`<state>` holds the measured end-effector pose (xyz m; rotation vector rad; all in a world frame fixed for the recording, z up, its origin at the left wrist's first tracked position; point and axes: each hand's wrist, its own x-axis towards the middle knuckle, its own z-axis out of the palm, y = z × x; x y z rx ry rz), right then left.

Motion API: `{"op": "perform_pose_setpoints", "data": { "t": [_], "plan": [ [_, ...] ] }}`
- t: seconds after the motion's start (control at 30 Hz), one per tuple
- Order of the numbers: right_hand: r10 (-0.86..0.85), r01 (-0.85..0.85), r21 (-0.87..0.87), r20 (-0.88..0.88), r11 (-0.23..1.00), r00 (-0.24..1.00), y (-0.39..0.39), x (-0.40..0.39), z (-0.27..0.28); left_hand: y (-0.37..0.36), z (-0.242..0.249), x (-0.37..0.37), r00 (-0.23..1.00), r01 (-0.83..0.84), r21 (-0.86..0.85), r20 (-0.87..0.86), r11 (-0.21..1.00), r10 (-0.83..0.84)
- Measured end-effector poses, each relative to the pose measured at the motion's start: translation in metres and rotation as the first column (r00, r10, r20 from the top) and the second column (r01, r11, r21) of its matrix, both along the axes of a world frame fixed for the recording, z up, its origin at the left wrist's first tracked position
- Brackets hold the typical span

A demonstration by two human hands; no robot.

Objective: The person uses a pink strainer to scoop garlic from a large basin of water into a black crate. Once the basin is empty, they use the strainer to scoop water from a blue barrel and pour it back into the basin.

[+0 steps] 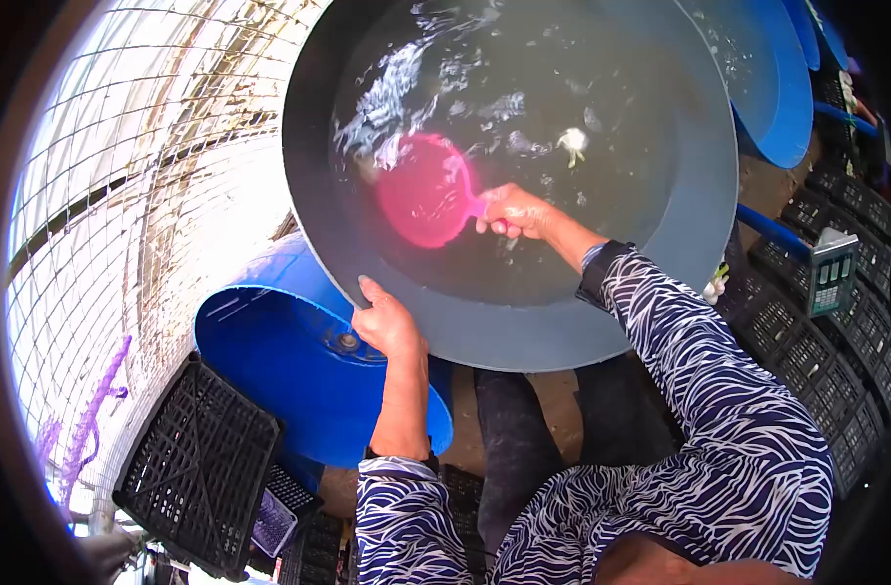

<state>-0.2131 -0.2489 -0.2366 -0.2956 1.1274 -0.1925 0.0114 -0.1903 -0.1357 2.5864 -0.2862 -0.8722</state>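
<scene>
My right hand (516,212) is closed around the handle of a pink strainer (426,192), whose round part lies in the cloudy water of a big grey tub (523,336). My left hand (390,320) grips the tub's rim at the lower left, thumb on top. A white bulb-like vegetable (572,143) floats to the right of the strainer. What lies beneath the murky water cannot be made out.
A blue barrel (270,380) lies open below the tub at left, beside a black crate (200,468). Wire mesh (163,175) runs along the left. At right are stacked black crates (806,341), a small green-and-grey device (833,273) and a blue tub (787,88).
</scene>
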Motion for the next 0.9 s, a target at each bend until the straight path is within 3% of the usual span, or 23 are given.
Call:
{"op": "perform_pose_setpoints", "data": {
  "t": [0.1, 0.13, 0.17, 0.23, 0.27, 0.4, 0.5, 0.6, 0.67, 0.7, 0.73, 0.9],
  "plan": [
    [-0.096, 0.078, -0.151, -0.113, 0.985, 0.989, -0.013, 0.01, 0.016, -0.003, 0.003, -0.002, 0.999, 0.014, 0.052, 0.037, 0.999, -0.016],
    [-0.012, -0.067, -0.285, -0.267, 0.956, 0.964, -0.015, 0.012, 0.013, -0.006, 0.007, -0.004, 0.999, 0.017, 0.071, 0.038, 0.997, -0.02],
    [-0.037, -0.207, -0.458, -0.47, 0.864, 0.882, -0.014, 0.012, 0.014, -0.008, 0.011, -0.006, 0.999, 0.021, 0.09, 0.035, 0.996, -0.024],
    [-0.221, -0.55, -0.615, -0.755, 0.565, 0.618, -0.016, 0.013, 0.024, -0.012, 0.016, -0.009, 1.0, 0.0, 0.082, 0.0, 0.997, 0.0],
    [-0.126, -0.645, -0.501, -0.835, 0.577, 0.535, -0.021, 0.006, 0.029, -0.012, 0.018, -0.009, 1.0, -0.011, 0.076, -0.016, 0.997, 0.013],
    [-0.158, -0.766, -0.39, -0.919, 0.511, 0.362, -0.034, -0.022, 0.024, -0.003, 0.006, -0.004, 0.998, 0.034, 0.042, 0.046, 0.999, -0.036],
    [-0.13, -0.775, -0.309, -0.949, 0.552, 0.286, -0.052, -0.038, 0.005, -0.001, 0.005, -0.006, 0.999, 0.031, 0.021, 0.033, 0.999, -0.032],
    [-0.261, -0.476, -0.626, -0.734, 0.617, 0.627, -0.073, -0.056, -0.055, 0.001, 0.002, -0.006, 0.999, 0.043, -0.04, 0.028, 0.998, -0.041],
    [-0.381, 0.107, -0.523, -0.45, 0.846, 0.808, -0.099, -0.05, -0.033, 0.003, 0.001, -0.008, 0.999, 0.031, -0.103, 0.047, 0.994, -0.026],
    [-0.487, 0.38, -0.351, -0.298, 0.856, 0.821, -0.112, -0.047, -0.018, 0.005, 0.0, -0.008, 0.997, 0.049, -0.105, 0.056, 0.993, -0.043],
    [-0.554, 0.477, -0.331, -0.202, 0.815, 0.807, -0.119, -0.048, -0.011, 0.008, -0.002, -0.008, 0.996, 0.066, -0.109, 0.067, 0.992, -0.059],
    [-0.669, 0.661, -0.17, 0.015, 0.73, 0.743, -0.136, -0.064, -0.012, 0.013, -0.007, -0.007, 0.989, 0.103, -0.104, 0.118, 0.989, -0.09]
  ]
}}
